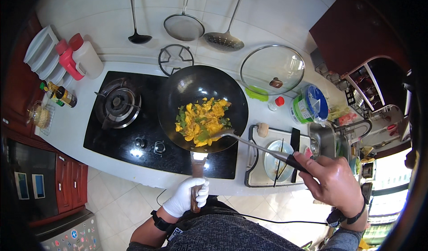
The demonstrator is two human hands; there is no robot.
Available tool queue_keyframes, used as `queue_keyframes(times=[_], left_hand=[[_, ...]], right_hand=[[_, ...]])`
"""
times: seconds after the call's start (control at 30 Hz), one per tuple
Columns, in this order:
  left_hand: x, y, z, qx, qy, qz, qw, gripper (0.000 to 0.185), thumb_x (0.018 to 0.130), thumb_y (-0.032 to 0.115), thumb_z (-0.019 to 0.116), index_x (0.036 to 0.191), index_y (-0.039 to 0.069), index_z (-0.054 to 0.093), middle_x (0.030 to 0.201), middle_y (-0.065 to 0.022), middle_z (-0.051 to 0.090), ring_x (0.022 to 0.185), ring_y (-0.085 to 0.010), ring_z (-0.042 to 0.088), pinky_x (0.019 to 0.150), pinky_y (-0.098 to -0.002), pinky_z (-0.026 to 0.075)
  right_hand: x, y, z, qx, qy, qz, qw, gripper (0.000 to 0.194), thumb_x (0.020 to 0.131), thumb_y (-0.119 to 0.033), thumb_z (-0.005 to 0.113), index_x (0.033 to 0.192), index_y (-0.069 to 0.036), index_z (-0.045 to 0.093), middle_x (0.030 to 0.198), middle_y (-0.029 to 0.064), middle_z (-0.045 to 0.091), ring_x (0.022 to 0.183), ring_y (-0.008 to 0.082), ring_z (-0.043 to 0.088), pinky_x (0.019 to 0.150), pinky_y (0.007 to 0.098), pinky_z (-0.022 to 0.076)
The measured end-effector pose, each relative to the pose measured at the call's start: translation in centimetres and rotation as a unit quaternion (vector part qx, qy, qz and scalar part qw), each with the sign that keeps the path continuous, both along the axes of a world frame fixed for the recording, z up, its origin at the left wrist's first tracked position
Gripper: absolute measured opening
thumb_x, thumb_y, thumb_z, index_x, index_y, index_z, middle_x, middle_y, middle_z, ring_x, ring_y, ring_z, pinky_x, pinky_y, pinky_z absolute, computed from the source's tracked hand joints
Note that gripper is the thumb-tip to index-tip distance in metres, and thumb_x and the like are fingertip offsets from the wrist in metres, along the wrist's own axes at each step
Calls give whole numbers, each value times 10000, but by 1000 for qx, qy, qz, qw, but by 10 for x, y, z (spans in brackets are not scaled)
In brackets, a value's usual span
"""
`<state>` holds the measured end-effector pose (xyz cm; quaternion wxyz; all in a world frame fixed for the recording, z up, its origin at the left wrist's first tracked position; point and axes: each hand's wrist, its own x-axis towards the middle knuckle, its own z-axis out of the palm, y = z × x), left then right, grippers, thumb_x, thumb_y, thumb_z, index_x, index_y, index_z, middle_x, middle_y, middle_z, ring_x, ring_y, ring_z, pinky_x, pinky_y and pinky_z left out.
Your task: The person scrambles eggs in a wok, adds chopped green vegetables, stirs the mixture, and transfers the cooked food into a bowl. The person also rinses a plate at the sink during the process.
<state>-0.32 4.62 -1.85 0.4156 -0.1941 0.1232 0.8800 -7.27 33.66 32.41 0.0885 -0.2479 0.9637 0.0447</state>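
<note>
My left hand (186,196), in a white glove, grips the brown wooden handle (198,170) of a black wok (200,80). The wok stands over the right side of the black gas hob (147,160) and covers what is beneath it. Yellow pieces that look like scrambled egg (204,118) lie in the wok, mixed with chopped green vegetable (182,117). My bare right hand (329,180) holds a metal spatula (254,145) by its black grip. The spatula's head reaches into the near right edge of the food.
The uncovered left burner (117,102) has a pan support. A glass lid (272,70) leans on the wall behind a red-capped jar (276,103). On the right, a chopping board (255,174) carries a bowl (271,160) with chopsticks and a black-handled tool. Ladles and strainers (184,26) hang above.
</note>
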Motion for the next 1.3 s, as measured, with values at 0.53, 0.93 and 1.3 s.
queue_keyframes(times=[0.53,0.93,1.3], left_hand=[[-2,-3,8,-31,18,5,999,259,1075,269,563,1049,20,631,745,-33,547,597,-155,550,512,-316,441],[-4,-5,9,-29,5,-1,1000,242,1069,263,581,1076,24,622,745,-43,570,596,-172,572,515,-329,466],[-5,-6,11,-23,-23,-2,999,218,1079,234,590,1098,24,650,745,-54,589,581,-184,581,514,-336,474]], right_hand=[[-49,11,-55,-121,46,-53,990,353,926,-118,770,1271,-44,753,793,206,723,694,385,722,663,464,576],[-65,30,-120,-247,-117,-198,941,396,1027,-189,720,1387,-27,694,815,190,725,644,193,638,670,349,544],[-121,52,-166,-348,-105,-259,895,357,1071,-217,701,1381,-40,720,841,-19,663,684,77,515,627,267,453]])
